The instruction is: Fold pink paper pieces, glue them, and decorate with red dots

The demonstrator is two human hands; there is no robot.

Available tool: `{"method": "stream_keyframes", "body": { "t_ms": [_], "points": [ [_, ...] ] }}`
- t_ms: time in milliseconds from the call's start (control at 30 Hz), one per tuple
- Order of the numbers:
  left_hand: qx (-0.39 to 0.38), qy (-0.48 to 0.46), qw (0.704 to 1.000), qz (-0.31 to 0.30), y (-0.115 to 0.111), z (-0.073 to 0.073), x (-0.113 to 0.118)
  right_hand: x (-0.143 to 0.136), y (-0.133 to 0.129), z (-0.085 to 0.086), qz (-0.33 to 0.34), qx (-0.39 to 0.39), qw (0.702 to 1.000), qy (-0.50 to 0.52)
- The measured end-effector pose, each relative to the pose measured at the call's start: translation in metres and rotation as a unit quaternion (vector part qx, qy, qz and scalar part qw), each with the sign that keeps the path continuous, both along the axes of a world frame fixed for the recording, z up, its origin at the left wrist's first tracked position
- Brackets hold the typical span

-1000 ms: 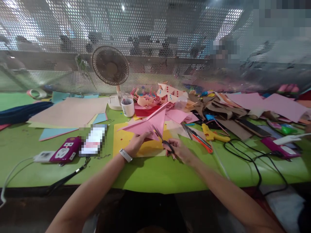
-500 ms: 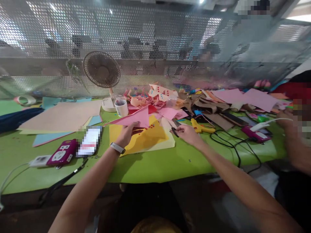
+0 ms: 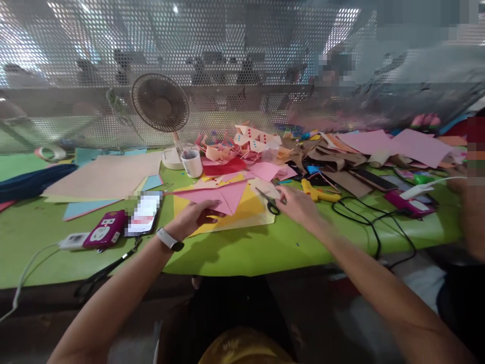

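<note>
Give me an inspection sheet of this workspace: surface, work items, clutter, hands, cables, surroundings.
Surface: green table, mostly covered with paper.
Work items: pink paper lying on a yellow sheet; scissors.
Clutter: paper scraps heap, white cup, yellow glue gun, phone, large tan sheet.
Hands: left hand in a grip on the pink paper's near edge; right hand at the scissors, grip unclear from blur.
Cables: black cable looping over the right edge; white cable on the left.
Surroundings: desk fan, perforated metal screen, another person's arm at the right.
</note>
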State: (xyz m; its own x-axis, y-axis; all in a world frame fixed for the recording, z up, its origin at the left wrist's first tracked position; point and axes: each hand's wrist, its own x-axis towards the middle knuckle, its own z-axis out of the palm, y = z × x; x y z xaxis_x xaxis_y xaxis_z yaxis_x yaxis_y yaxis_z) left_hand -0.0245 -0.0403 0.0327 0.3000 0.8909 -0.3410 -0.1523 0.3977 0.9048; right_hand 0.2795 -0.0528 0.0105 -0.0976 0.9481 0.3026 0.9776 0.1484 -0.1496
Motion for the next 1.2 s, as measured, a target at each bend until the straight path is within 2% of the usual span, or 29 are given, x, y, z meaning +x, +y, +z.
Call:
{"method": "stream_keyframes", "body": {
  "t_ms": [67, 133, 233, 300, 367, 433, 467, 500, 533, 567, 600, 633, 667, 700, 767, 833, 867, 933, 1033, 1200],
  "points": [
    [-0.037, 0.001, 0.999, -0.021, -0.011, -0.008, 0.000, -0.014, -0.009, -0.004, 0.103, 0.119, 0.987, -0.028],
    [-0.063, 0.009, 0.997, -0.040, -0.020, -0.015, 0.002, -0.030, -0.016, -0.011, 0.215, 0.182, 0.957, -0.064],
    [-0.106, 0.027, 0.991, -0.076, -0.028, -0.024, 0.005, -0.048, -0.020, -0.022, 0.330, 0.196, 0.919, -0.095],
    [-0.130, 0.041, 0.985, -0.108, -0.031, -0.025, 0.004, -0.053, -0.018, -0.031, 0.373, 0.182, 0.904, -0.102],
    [-0.148, 0.063, 0.970, -0.180, -0.035, -0.020, -0.002, -0.053, -0.015, -0.038, 0.391, 0.165, 0.899, -0.109],
    [-0.145, 0.101, 0.939, -0.294, -0.038, -0.008, -0.010, -0.052, -0.012, -0.044, 0.396, 0.145, 0.900, -0.111],
    [-0.103, 0.133, 0.931, -0.326, -0.039, -0.001, -0.015, -0.051, -0.011, -0.046, 0.399, 0.133, 0.901, -0.109],
    [-0.020, 0.172, 0.932, -0.319, -0.039, 0.005, -0.018, -0.050, -0.011, -0.047, 0.402, 0.120, 0.902, -0.104],
    [0.081, 0.213, 0.932, -0.282, -0.038, 0.010, -0.021, -0.049, -0.011, -0.048, 0.402, 0.106, 0.904, -0.099],
    [0.187, 0.255, 0.922, -0.222, -0.035, 0.012, -0.022, -0.049, -0.010, -0.048, 0.401, 0.093, 0.907, -0.095],
    [0.293, 0.300, 0.896, -0.144, -0.032, 0.011, -0.021, -0.049, -0.010, -0.047, 0.396, 0.082, 0.910, -0.092],
    [0.376, 0.344, 0.854, -0.100, -0.029, 0.006, -0.019, -0.049, -0.010, -0.046, 0.389, 0.076, 0.914, -0.087],
    [0.440, 0.382, 0.808, -0.090, -0.025, -0.002, -0.016, -0.049, -0.010, -0.045, 0.384, 0.072, 0.917, -0.081],
    [0.478, 0.422, 0.761, -0.121, -0.022, -0.012, -0.013, -0.050, -0.010, -0.043, 0.380, 0.067, 0.920, -0.070],
    [0.509, 0.483, 0.687, -0.189, -0.019, -0.036, -0.006, -0.051, -0.011, -0.040, 0.376, 0.051, 0.925, -0.032],
    [0.523, 0.513, 0.636, -0.242, -0.019, -0.056, -0.002, -0.052, -0.011, -0.038, 0.369, 0.025, 0.928, 0.033],
    [0.530, 0.527, 0.621, -0.238, -0.020, -0.063, -0.001, -0.054, -0.011, -0.037, 0.361, 0.008, 0.930, 0.074],
    [0.542, 0.537, 0.604, -0.230, -0.022, -0.070, -0.001, -0.058, -0.011, -0.037, 0.332, -0.024, 0.929, 0.163],
    [0.550, 0.532, 0.603, -0.226, -0.023, -0.070, -0.002, -0.066, -0.010, -0.038, 0.269, -0.070, 0.925, 0.260],
    [0.540, 0.529, 0.618, -0.217, -0.023, -0.070, -0.002, -0.079, -0.007, -0.041, 0.172, -0.096, 0.944, 0.265]
  ]
}}
